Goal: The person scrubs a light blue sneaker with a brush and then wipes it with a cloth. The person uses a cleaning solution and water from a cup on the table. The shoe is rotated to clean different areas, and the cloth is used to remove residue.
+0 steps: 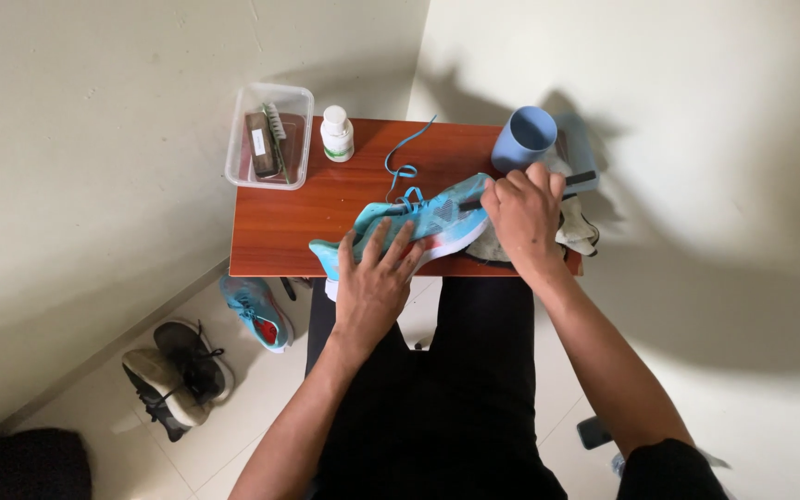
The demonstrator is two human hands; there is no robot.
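1 turquoise shoe [423, 222] lies on its side along the near edge of the small reddish-brown tabletop [280, 227], its heel end hanging just past that edge toward 7 o'clock. The left hand [374, 282] lies flat on the shoe's side with fingers spread, its grip released, pressing rather than grasping. The right hand [522, 218] is clenched on a dark slim tool [474, 202] whose tip meets the shoe near its toe end; what kind of tool it is cannot be told. A blue lace [404, 159] trails from the shoe toward 12 o'clock across the wood. Under the right hand, at 3 o'clock from the shoe, a pale cloth [574, 233] is bunched at the table's edge. At 1 o'clock stands a light blue cup [522, 139]. At 11 o'clock stands a small white bottle [336, 134], and just left of it a clear plastic tub [268, 137] with a brush inside overhangs the table's corner. Down on the tiled floor at 8 o'clock lies a second turquoise shoe [256, 313], and farther out a pair of dark shoes [178, 375].
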